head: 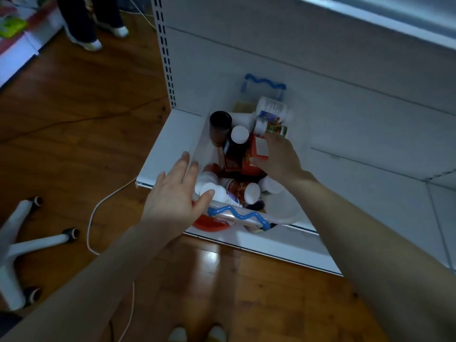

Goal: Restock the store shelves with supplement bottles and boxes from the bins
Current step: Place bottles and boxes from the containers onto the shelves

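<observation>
A clear plastic bin [283,211] with blue wavy handles stands on the white bottom shelf [170,141]. It holds several supplement bottles and boxes: a dark bottle with a white cap [235,144], white bottles [272,108] and a red bottle lying down [243,190]. My right hand [277,160] reaches into the bin. Its thumb and fingers span a red and white box [259,149], and the fingertips lie by a small bottle with a colourful label [271,127]. My left hand [176,195] hovers with its fingers spread over the bin's near left rim, holding nothing.
The shelf's back panel [320,99] rises behind the bin, with an upper shelf edge [394,16] overhead. On the wooden floor at the left are a white chair base [32,240], a pink cable [98,211] and another person's legs [86,23].
</observation>
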Tool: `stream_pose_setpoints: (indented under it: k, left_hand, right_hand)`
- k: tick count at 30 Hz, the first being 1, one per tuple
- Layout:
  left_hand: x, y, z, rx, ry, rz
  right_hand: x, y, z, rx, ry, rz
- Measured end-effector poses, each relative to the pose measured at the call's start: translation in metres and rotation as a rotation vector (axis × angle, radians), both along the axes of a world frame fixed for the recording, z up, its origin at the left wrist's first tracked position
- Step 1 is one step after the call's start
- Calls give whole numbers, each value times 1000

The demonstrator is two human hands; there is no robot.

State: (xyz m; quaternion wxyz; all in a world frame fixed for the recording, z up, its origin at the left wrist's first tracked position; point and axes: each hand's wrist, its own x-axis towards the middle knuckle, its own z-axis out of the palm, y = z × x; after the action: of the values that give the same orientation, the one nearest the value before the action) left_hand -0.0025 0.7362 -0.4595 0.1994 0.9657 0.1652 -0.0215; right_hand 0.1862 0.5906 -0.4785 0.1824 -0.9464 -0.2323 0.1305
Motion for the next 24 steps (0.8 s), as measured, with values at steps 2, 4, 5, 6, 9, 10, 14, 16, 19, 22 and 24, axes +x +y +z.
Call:
stream_pose_setpoints:
  k: [2,4,5,6,9,10,14,16,19,22,24]
  left_hand:
    - [1,0,-2,13,-19,-4]
    - [1,1,-5,24,-31,-9]
    - [0,1,-6,26,-27,-11]
    - [0,1,-7,30,-20,-11]
    - [0,1,-8,39,-28,-17]
    - [0,1,-7,35,-19,-16]
    - [1,0,-5,58,-39,-30]
    - [5,-2,0,32,-64,-32]
    - [19,-6,11,-63,-101,-37]
    - [45,-6,16,-97,-153,-43]
    - [68,-7,10,-103,-185,-69]
  right_hand:
    - [4,1,-5,-58,11,51]
    - [4,1,-9,-99,-8,80]
    - [2,0,-10,-116,-23,83]
    - [2,-2,-10,-131,-39,81]
    - [1,-5,-8,-177,-80,94]
    - [0,-6,-8,-181,-85,103]
    - [-10,-11,0,-84,3,80]
    - [-20,-16,13,2,59,37]
    - [-36,-31,39,115,88,-34]
    - [-54,-50,63,198,46,-72]
    - [-64,-59,73,176,0,-49]
